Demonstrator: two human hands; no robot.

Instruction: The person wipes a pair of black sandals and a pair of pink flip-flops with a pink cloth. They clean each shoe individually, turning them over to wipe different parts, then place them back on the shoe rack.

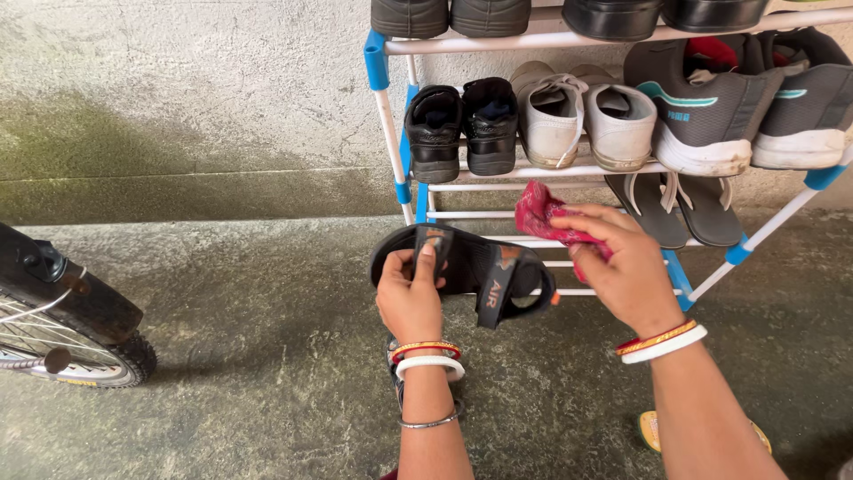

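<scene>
The left hand (409,298) grips a black sandal (471,265) by its heel end, with the thumb pressed on the strap and the fingers (427,265) wrapped tight around it. The sandal hangs in the air above the grey floor (267,356), just in front of the shoe rack (391,116). The right hand (626,267) is closed around a red cloth (540,212), which sticks out past the fingertips and sits just above the toe end of the sandal. Beyond the fingers, the white and blue rack holds black shoes (462,124), white shoes (577,116), grey sneakers (737,107) and dark flip-flops (680,204). Far to the left of the left hand is a bicycle wheel (71,347).
</scene>
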